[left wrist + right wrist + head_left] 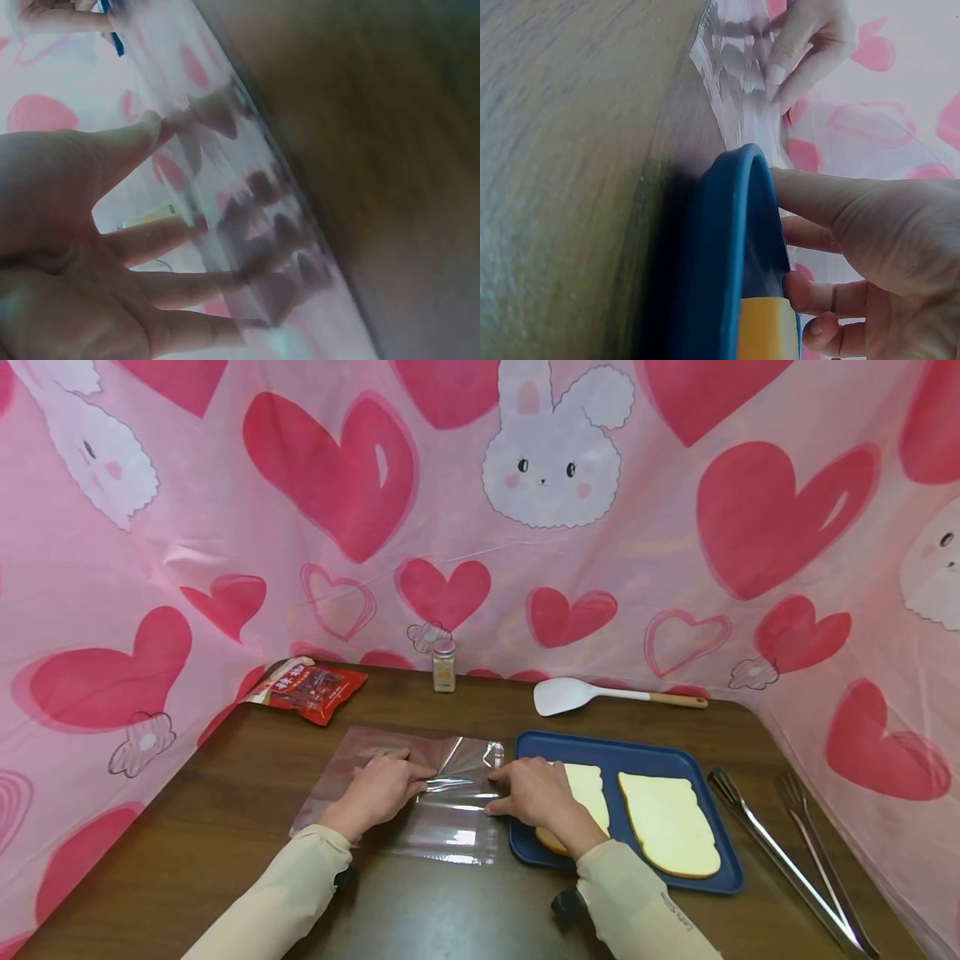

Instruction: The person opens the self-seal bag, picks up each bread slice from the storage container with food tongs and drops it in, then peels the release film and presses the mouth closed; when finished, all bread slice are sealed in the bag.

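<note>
A thin, clear plastic sheet [450,839], perhaps a flat bag, lies creased on the wooden table. My left hand [382,789] rests on its middle; in the left wrist view the fingers [187,289] stretch out and touch the shiny film. At the sheet's right edge is my right hand [534,789], index finger and thumb apart and touching the film. Its wrist sits over the left part of a blue tray [540,742]. Two slices of bread lie on that tray: the right slice [669,822] shows whole, the left slice [588,785] is partly covered by my right hand.
Behind the tray lies a white spatula [566,696] with a wooden handle. A small seasoning jar [444,667] stands at the back, left of it a red food packet [311,689]. Metal tongs [787,856] lie right of the tray. Pink heart-patterned cloth [465,468] borders the table.
</note>
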The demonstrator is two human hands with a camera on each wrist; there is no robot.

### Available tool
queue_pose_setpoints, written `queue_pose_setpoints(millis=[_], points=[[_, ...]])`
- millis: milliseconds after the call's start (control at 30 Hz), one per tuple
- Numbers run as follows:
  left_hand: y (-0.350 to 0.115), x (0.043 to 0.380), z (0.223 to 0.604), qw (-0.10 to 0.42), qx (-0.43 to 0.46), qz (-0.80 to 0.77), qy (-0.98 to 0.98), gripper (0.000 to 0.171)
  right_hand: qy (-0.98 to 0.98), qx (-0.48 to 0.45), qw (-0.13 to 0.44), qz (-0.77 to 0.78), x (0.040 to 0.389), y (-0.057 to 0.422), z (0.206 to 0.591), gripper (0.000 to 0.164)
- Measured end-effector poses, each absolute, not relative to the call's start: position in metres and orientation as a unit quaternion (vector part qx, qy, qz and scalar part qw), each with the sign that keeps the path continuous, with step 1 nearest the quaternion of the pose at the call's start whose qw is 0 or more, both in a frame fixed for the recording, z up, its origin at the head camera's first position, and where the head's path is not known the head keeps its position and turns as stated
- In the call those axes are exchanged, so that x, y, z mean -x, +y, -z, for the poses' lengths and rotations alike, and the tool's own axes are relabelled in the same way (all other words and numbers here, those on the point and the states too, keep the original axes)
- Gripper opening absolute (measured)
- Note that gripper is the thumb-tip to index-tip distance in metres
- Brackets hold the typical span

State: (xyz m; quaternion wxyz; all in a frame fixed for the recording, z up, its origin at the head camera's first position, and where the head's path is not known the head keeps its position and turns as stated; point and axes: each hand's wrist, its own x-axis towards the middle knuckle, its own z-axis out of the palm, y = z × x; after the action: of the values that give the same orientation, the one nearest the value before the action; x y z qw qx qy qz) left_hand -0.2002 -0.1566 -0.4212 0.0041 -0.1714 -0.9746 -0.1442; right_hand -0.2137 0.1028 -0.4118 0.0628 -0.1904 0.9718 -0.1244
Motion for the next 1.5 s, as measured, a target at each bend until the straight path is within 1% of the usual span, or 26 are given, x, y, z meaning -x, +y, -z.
queue_pose_setpoints(millis=[133, 267, 500, 633, 900, 1133, 1367, 1500], points=[[-0.1548, 0.2017, 0.4217, 0.022, 0.180, 0.150, -0.972, 0.021, 0.972, 0.190, 0.060, 0.124, 0.2128, 0.1033, 0.4120, 0.045], [-0.1551, 0.2021, 0.4232, 0.026, 0.173, 0.163, -0.971, 0.020, 0.973, 0.187, 0.058, 0.123, 0.2124, 0.1036, 0.4125, 0.046], [-0.1543, 0.2018, 0.4227, 0.090, 0.214, 0.171, -0.957, 0.017, 0.972, 0.183, 0.066, 0.130, 0.2132, 0.1052, 0.4112, 0.047], [-0.1525, 0.2030, 0.4216, 0.108, 0.227, 0.179, -0.951, 0.015, 0.971, 0.187, 0.065, 0.131, 0.2133, 0.1056, 0.4111, 0.046], [-0.1483, 0.2033, 0.4177, 0.102, 0.209, 0.212, -0.949, 0.014, 0.970, 0.193, 0.061, 0.132, 0.2134, 0.1057, 0.4122, 0.046], [-0.1486, 0.2045, 0.4186, 0.111, 0.203, 0.220, -0.947, 0.007, 0.970, 0.194, 0.065, 0.130, 0.2140, 0.1059, 0.4123, 0.047], [-0.1485, 0.2034, 0.4191, 0.115, 0.191, 0.234, -0.946, 0.005, 0.969, 0.200, 0.060, 0.132, 0.2140, 0.1062, 0.4120, 0.046], [-0.1485, 0.2026, 0.4188, 0.105, 0.185, 0.248, -0.945, 0.004, 0.969, 0.202, 0.058, 0.130, 0.2145, 0.1057, 0.4126, 0.045]])
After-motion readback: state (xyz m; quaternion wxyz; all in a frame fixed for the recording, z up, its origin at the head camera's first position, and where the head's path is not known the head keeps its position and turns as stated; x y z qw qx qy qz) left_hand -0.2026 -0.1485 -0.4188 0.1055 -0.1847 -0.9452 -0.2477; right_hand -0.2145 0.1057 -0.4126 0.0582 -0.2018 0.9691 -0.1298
